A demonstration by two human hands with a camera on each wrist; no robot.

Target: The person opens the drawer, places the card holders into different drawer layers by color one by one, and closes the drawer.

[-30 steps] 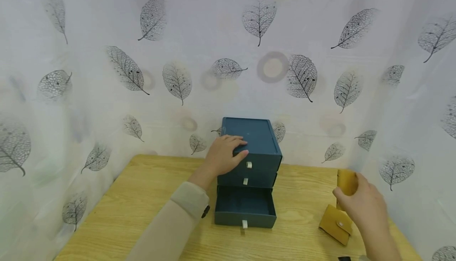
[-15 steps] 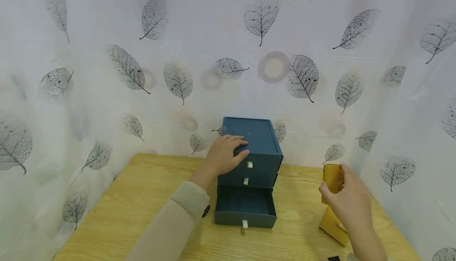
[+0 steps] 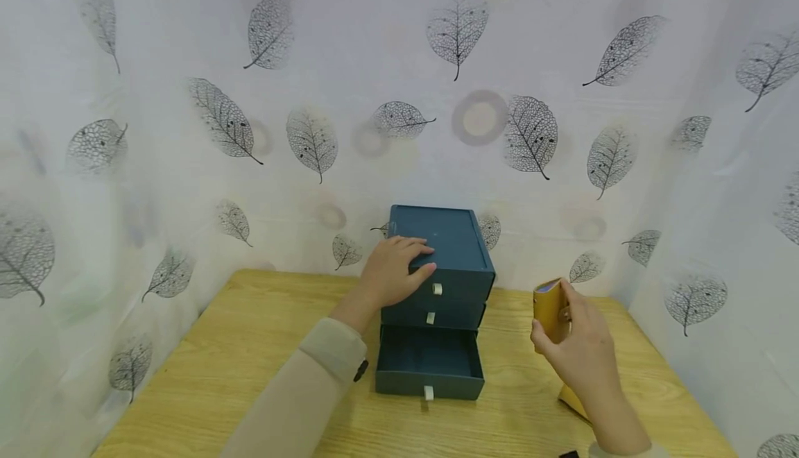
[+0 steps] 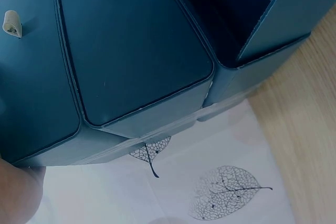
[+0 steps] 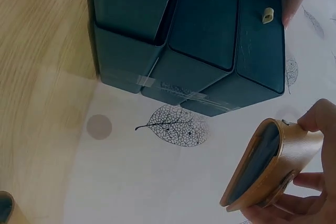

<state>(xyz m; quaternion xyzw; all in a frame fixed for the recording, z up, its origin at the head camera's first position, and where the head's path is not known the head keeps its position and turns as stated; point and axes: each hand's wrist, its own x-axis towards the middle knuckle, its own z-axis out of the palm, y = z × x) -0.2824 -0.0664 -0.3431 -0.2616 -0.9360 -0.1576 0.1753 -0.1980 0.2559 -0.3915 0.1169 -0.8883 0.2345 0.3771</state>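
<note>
A dark blue three-drawer box (image 3: 458, 236) stands at the back of the table, its bottom drawer (image 3: 429, 384) pulled out with nothing inside. My left hand (image 3: 388, 274) rests on the box's top left edge, thumb over the front corner. Right of the box, my right hand (image 3: 583, 347) pinches a small tan leather wallet (image 3: 546, 312) between thumb and fingers, held up off the table. In the right wrist view this wallet (image 5: 296, 148) shows a snap and an end gaping onto a dark lining. Another tan wallet (image 3: 571, 402) lies below, mostly hidden by my right hand and forearm.
Pale loop tabs (image 3: 437, 289) stick out from the drawer fronts; the upper two drawers are closed. The wooden table (image 3: 250, 361) ends at a white leaf-printed curtain (image 3: 374, 62) close behind the box and along both sides.
My right hand has carried the wallet leftward toward the box, turning it so its top end shows. The forearm now covers more of the other wallet. My left hand stays put.
</note>
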